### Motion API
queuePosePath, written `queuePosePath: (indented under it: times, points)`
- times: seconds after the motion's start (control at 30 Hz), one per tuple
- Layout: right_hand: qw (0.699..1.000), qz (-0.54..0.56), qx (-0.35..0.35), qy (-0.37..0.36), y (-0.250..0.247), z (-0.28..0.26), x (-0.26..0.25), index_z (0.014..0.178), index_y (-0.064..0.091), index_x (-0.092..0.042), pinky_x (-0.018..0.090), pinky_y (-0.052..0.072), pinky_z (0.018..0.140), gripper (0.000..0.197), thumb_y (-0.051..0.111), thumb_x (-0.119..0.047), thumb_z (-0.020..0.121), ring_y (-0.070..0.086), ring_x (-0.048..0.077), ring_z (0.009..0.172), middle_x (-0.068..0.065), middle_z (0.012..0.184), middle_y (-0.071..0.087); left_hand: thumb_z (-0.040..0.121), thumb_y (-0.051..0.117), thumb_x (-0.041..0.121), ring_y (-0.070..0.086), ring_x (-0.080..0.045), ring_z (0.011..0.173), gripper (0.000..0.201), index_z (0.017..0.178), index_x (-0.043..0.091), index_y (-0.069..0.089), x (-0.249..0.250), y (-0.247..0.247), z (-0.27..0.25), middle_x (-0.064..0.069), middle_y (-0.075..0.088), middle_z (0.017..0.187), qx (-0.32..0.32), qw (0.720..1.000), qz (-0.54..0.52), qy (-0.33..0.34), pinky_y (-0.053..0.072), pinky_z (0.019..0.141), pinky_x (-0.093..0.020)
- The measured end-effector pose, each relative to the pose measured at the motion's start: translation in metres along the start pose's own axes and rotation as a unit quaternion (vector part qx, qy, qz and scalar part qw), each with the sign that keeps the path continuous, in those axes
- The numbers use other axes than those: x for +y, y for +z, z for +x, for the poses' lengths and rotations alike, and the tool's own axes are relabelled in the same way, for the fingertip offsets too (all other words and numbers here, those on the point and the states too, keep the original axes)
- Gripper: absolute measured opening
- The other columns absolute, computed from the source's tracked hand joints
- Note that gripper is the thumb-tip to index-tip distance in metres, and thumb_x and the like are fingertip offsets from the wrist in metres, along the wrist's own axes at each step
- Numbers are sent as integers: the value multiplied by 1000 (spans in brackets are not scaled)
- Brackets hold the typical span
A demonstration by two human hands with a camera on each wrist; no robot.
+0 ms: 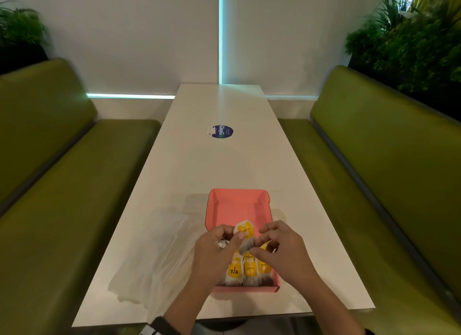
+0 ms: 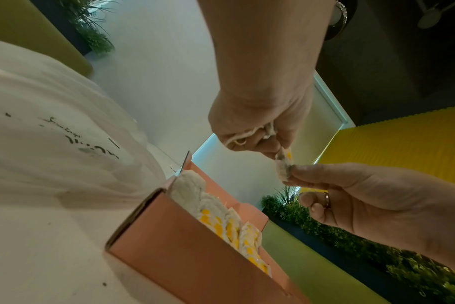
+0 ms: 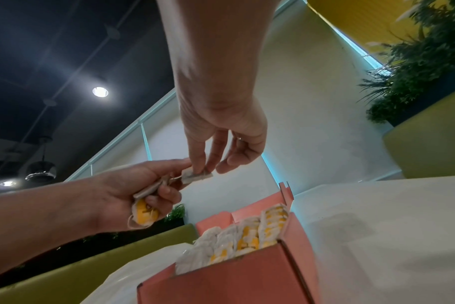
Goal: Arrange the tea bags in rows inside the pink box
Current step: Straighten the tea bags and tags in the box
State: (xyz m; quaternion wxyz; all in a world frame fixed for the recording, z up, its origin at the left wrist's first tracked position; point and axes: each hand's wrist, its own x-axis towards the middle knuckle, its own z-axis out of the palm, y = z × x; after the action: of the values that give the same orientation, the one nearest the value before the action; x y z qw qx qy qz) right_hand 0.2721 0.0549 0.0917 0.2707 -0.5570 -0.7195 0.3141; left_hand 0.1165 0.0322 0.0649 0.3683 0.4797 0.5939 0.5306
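The pink box (image 1: 237, 207) lies open on the white table (image 1: 224, 165). Rows of yellow-labelled tea bags (image 1: 249, 272) stand in its near end; the far half is bare. Both hands hover just above those rows. My left hand (image 1: 224, 245) and right hand (image 1: 269, 240) pinch one tea bag (image 1: 246, 245) between them, its yellow label sticking up. In the right wrist view the left hand (image 3: 156, 179) also curls round further tea bags (image 3: 143, 214) in its palm, while the right hand (image 3: 205, 162) grips the shared tea bag (image 3: 196, 176) with thumb and fingertips.
A crumpled clear plastic bag (image 1: 154, 255) lies on the table left of the box. A round blue sticker (image 1: 222, 131) sits farther up the table. Green benches (image 1: 62, 185) flank both long sides, and plants stand behind them.
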Motion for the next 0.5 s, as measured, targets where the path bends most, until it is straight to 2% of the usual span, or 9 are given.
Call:
queuePosePath:
  times: [0.13,0.27,0.4,0.5]
  points:
    - [998,-2,55,-13,10,-1,2,78,74,-18,8,43,63,4,76,-21,76,55,6,61,-21,94,51,81,72,20,61,0,65,9,75,27,70,3,2,-2,12,69,69,15,1000,3,9,49,65,-20]
    - [996,-10,84,-37,15,-1,4,74,72,-19,7,43,63,5,75,-17,77,56,0,76,-23,90,50,81,72,19,60,2,66,16,73,32,68,5,2,-5,16,69,70,35,999,10,20,47,65,-15]
    - [993,30,77,-81,18,-4,5,70,70,-16,9,44,60,9,76,-11,75,58,9,73,-17,85,53,82,71,20,59,1,61,18,73,35,66,3,4,-6,19,67,68,59,998,14,21,47,64,-19]
    - [993,48,57,-88,20,-4,5,70,71,-16,9,44,61,8,76,-11,75,58,9,73,-9,84,54,83,70,18,61,2,67,18,74,34,67,4,7,-7,19,68,69,60,998,13,26,46,67,-16]
